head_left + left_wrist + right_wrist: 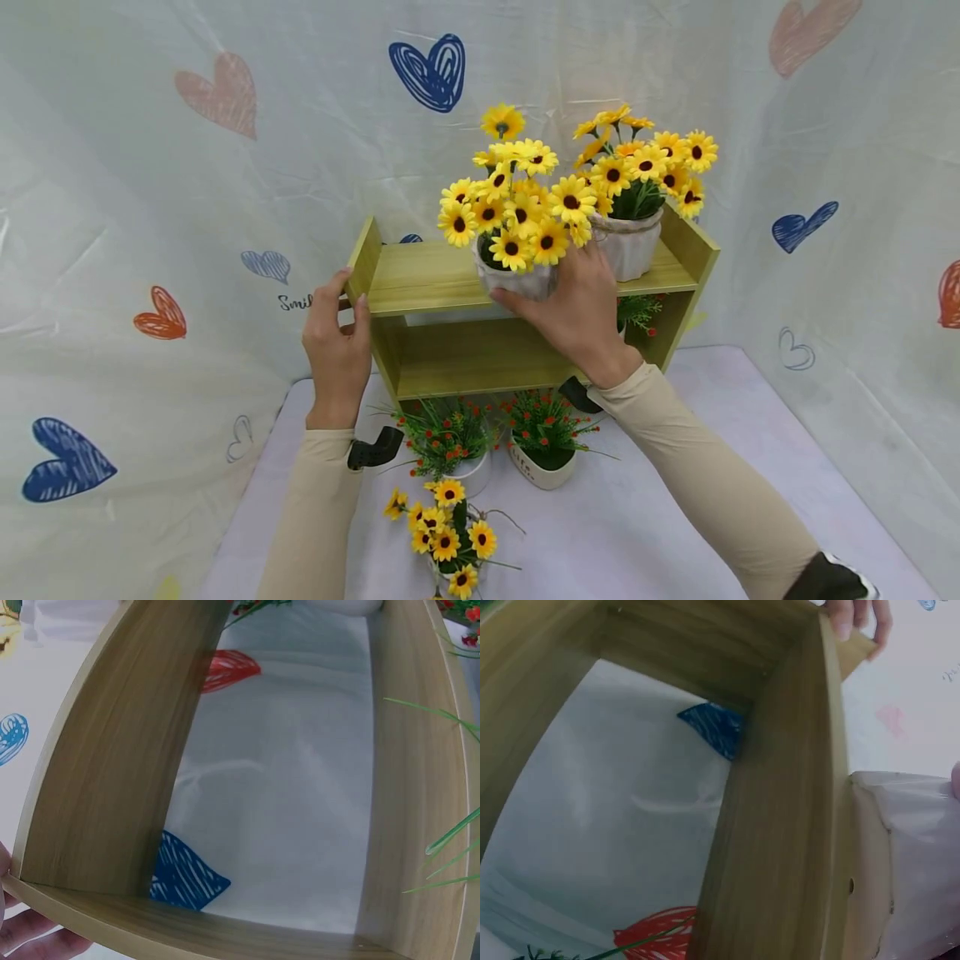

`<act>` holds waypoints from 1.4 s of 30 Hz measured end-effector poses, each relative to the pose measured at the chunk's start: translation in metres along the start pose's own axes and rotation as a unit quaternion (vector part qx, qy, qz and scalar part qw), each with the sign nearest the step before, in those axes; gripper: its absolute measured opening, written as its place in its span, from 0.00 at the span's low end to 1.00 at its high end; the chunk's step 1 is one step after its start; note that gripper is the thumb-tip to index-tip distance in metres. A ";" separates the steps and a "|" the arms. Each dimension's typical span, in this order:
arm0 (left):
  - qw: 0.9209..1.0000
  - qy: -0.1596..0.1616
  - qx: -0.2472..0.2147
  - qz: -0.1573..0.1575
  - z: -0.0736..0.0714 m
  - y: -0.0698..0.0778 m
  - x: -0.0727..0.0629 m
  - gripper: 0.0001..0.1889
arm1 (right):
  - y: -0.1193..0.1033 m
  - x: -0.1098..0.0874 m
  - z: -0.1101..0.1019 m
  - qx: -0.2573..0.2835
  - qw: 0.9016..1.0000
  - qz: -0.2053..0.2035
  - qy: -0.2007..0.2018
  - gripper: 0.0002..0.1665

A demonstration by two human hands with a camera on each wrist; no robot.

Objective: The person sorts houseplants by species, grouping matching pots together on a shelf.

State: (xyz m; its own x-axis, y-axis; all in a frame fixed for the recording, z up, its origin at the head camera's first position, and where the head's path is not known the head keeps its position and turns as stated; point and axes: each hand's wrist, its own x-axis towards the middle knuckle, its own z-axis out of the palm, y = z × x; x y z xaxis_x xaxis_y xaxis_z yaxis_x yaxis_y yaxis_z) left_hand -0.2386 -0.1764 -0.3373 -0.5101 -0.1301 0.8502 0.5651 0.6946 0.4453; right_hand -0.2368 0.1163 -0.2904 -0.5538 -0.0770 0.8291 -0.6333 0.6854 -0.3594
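My right hand (577, 304) pinches the sunflower pot (519, 282) at the front edge of the upper shelf (427, 275), my left hand (339, 342) grips the side panel (365, 254), and releasing too far forward could topple it.

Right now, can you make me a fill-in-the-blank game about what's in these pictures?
1. The right hand holds a flowerpot whose flowers have ____ petals.
2. In the head view, the left hand grips the wooden shelf at its ____ end.
3. The grassy plants on the table have little ____ flowers.
4. The blue shapes on the backdrop are ____.

Missing words: yellow; left; red; hearts.
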 end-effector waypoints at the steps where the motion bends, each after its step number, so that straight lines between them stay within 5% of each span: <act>1: 1.000 -0.001 -0.001 0.000 0.000 0.000 0.000 0.19 | 0.000 0.001 0.001 -0.006 1.000 0.009 -0.002 0.56; 8: 1.000 0.001 -0.002 0.001 0.001 0.000 0.000 0.19 | -0.001 0.013 0.007 -0.061 0.995 0.067 -0.038 0.55; 29: 1.000 0.006 0.000 0.003 0.002 0.000 0.000 0.18 | 0.001 0.018 0.016 -0.151 0.986 0.073 -0.025 0.55; 42: 1.000 0.012 0.000 -0.001 0.002 0.000 -0.001 0.18 | 0.000 -0.040 -0.008 -0.137 0.989 -0.008 0.055 0.43</act>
State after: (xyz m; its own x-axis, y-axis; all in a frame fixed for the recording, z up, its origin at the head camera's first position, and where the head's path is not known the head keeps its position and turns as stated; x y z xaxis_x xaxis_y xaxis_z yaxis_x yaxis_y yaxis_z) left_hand -0.2395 -0.1750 -0.3390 -0.4950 -0.1491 0.8560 0.5634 0.6949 0.4468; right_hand -0.2112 0.1251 -0.3201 -0.4724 -0.0209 0.8811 -0.4637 0.8561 -0.2283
